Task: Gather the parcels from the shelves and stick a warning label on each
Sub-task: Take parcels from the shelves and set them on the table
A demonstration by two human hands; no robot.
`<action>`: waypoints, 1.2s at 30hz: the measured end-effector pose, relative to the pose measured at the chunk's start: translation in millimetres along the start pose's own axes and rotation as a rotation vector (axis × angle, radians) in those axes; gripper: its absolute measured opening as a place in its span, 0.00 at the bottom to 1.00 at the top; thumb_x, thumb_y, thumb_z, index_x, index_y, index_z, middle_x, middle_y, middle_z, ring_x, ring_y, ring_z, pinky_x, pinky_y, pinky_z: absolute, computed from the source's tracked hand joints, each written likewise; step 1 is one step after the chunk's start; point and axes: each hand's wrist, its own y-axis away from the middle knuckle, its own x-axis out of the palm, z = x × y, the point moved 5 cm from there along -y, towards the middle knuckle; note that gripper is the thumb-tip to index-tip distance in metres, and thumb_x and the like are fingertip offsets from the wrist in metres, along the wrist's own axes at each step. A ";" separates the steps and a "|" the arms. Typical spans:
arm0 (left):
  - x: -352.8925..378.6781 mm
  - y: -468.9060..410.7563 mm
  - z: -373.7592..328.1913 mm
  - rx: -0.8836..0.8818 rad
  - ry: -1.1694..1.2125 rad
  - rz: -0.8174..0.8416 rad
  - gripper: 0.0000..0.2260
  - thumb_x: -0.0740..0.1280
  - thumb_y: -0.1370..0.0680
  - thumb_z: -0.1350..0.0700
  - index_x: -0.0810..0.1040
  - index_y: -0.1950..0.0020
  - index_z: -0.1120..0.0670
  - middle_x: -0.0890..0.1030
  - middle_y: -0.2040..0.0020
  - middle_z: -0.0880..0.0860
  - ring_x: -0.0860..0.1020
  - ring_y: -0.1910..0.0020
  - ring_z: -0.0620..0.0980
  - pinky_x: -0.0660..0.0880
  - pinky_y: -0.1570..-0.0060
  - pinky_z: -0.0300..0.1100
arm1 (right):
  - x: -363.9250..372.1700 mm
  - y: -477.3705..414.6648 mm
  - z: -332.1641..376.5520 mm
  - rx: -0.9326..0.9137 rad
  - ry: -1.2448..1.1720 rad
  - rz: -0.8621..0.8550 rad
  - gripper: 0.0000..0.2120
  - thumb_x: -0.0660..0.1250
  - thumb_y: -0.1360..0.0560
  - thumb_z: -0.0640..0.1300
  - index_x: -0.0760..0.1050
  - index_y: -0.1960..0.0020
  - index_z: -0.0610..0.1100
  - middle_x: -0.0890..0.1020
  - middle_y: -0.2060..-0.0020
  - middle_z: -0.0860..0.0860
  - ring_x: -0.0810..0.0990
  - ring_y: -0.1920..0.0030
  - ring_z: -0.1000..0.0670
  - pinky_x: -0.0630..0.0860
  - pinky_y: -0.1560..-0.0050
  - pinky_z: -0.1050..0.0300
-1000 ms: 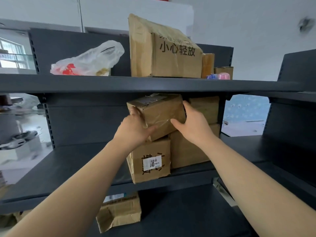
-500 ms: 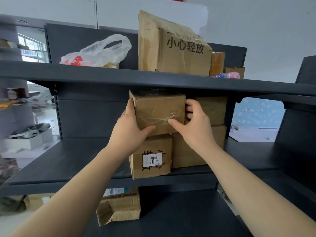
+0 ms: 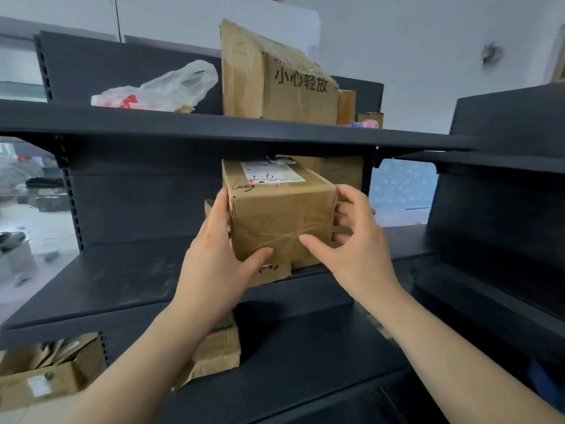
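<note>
A taped cardboard parcel [image 3: 281, 215] with a white shipping label on top is held in front of the middle shelf [image 3: 122, 280]. My left hand [image 3: 214, 258] grips its left side, thumb under the front face. My right hand [image 3: 351, 246] grips its right side, thumb on the front face and fingers round the far edge. Behind and below it more brown parcels [image 3: 342, 172] are stacked on the same shelf, mostly hidden by the held one.
The top shelf [image 3: 214, 127] carries a large box with printed characters [image 3: 275, 78], a plastic bag [image 3: 159, 90] and small boxes. A crumpled box [image 3: 217, 353] sits on the lower shelf. More cartons [image 3: 39, 371] lie at the bottom left. A second dark rack [image 3: 504, 166] stands at the right.
The parcel has come forward off the stack toward me and levelled out, so its labelled top now shows. Both hands stayed on its sides.
</note>
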 end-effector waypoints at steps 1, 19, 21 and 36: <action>-3.4 5.8 -2.1 0.015 0.015 0.018 0.44 0.75 0.32 0.48 0.51 0.24 0.41 0.70 0.31 0.43 0.71 0.34 0.45 0.73 0.37 0.50 | -3.8 9.6 6.2 0.018 0.006 -0.011 0.39 0.78 0.34 0.48 0.60 0.29 0.54 0.75 0.41 0.59 0.76 0.42 0.61 0.79 0.45 0.60; 29.7 141.1 -115.4 0.215 0.442 0.554 0.47 0.78 0.33 0.53 0.49 0.26 0.36 0.69 0.30 0.41 0.70 0.33 0.43 0.71 0.36 0.46 | -155.8 219.1 112.5 0.398 0.445 -0.329 0.37 0.78 0.34 0.43 0.63 0.33 0.61 0.75 0.49 0.69 0.77 0.46 0.65 0.77 0.46 0.66; 41.2 161.2 -141.7 0.248 0.503 0.637 0.46 0.77 0.32 0.53 0.51 0.26 0.37 0.70 0.32 0.40 0.71 0.35 0.42 0.71 0.38 0.43 | -184.1 245.5 124.7 0.444 0.505 -0.364 0.37 0.78 0.34 0.45 0.63 0.34 0.61 0.75 0.48 0.69 0.77 0.46 0.64 0.78 0.45 0.62; 90.0 412.8 -398.3 0.551 0.768 1.141 0.37 0.77 0.31 0.52 0.56 0.31 0.40 0.74 0.42 0.40 0.75 0.49 0.41 0.68 0.59 0.29 | -412.4 512.6 267.7 0.873 0.961 -0.676 0.32 0.78 0.34 0.46 0.63 0.39 0.56 0.77 0.53 0.63 0.79 0.51 0.58 0.79 0.49 0.54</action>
